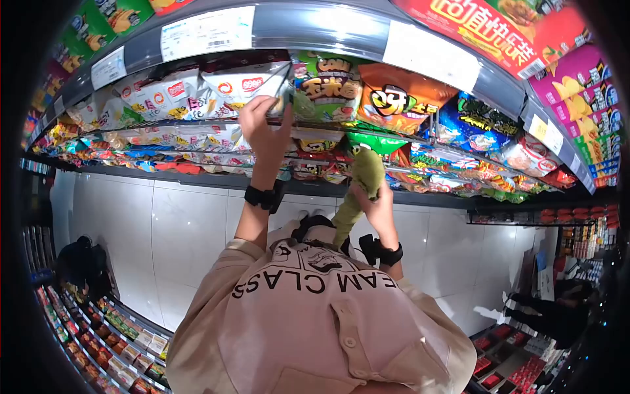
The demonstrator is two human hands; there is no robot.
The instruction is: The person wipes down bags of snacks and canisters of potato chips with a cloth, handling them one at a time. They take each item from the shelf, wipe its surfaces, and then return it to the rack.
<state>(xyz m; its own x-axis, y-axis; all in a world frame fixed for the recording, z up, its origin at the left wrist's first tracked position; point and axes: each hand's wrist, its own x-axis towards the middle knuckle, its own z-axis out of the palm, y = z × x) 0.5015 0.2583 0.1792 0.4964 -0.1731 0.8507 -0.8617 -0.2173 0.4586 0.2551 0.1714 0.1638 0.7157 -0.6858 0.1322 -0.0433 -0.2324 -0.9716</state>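
My left hand (pixel 266 134) is raised at the front of the snack shelf, by the right edge of a white snack bag (pixel 239 85). Its thumb points up, apart from the curled fingers, and nothing shows held between them. A green bag (pixel 326 88) with Chinese lettering hangs just to its right, then an orange bag (pixel 401 98). Lower right, my right hand (pixel 377 207) is closed around a long, fuzzy green object (pixel 367 172), whose lower part runs down in front of my shirt.
Grey shelf rails with price labels (pixel 207 33) cross the top. Lower shelf rows hold many snack bags (pixel 430 180). Tiled floor (pixel 190 220) lies beneath. A dark-clothed person (pixel 82 262) is at far left, another (pixel 558 308) at far right. More stocked shelves (pixel 98 341) stand lower left.
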